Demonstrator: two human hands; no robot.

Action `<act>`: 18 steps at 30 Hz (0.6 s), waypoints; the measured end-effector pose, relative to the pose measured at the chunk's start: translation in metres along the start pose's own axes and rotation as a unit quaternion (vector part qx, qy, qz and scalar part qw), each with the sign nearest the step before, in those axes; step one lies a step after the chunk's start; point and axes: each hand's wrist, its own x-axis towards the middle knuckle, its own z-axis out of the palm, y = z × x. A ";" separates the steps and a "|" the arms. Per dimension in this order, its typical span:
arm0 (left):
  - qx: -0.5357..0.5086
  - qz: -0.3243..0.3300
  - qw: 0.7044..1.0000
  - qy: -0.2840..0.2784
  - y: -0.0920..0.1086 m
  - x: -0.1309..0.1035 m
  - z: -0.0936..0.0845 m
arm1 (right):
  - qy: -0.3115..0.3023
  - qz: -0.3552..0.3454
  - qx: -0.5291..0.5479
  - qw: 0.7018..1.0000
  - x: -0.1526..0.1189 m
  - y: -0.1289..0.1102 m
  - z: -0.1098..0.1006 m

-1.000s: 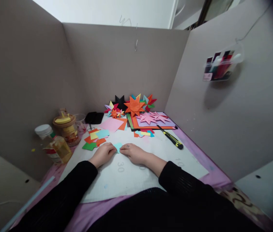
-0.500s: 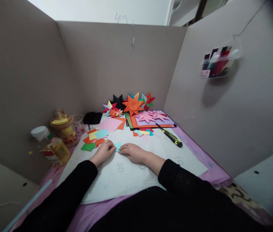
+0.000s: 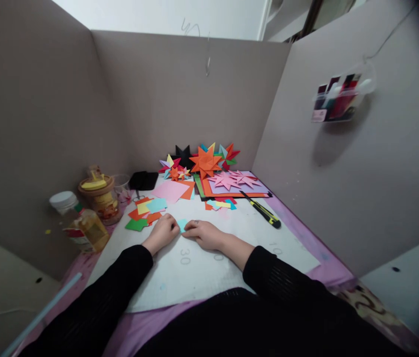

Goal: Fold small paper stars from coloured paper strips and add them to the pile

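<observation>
A small light blue paper piece [image 3: 182,225] lies on the white board between my hands. My left hand [image 3: 163,232] is curled at its left edge, fingers pressed together. From the right, my right hand [image 3: 202,233] has its fingers closed on the same piece. Part of the paper is hidden by the fingers. Just left of my left hand are a green paper piece [image 3: 137,224] and overlapping orange, yellow and blue pieces. Small coloured scraps [image 3: 221,204] lie beyond my right hand.
A yellow-black cutter [image 3: 263,210] lies at right. Folded stars, one large and orange [image 3: 206,162], stand at the back near paper sheets. A glue bottle [image 3: 88,229], a lidded jar [image 3: 101,198] and a black phone-like object [image 3: 143,180] are at left. Grey panels surround the table.
The view has shifted slightly. My left hand has turned a little, and slightly more of the blue paper shows between the hands. My right hand has hardly moved.
</observation>
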 end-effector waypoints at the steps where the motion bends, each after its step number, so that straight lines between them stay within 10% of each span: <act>1: 0.000 0.002 1.000 -0.001 0.000 0.000 0.000 | 0.000 -0.001 0.002 1.000 0.000 0.000 0.000; 18: -0.008 0.002 1.000 -0.010 -0.003 0.001 0.001 | 0.004 0.015 0.040 0.999 0.001 -0.004 -0.004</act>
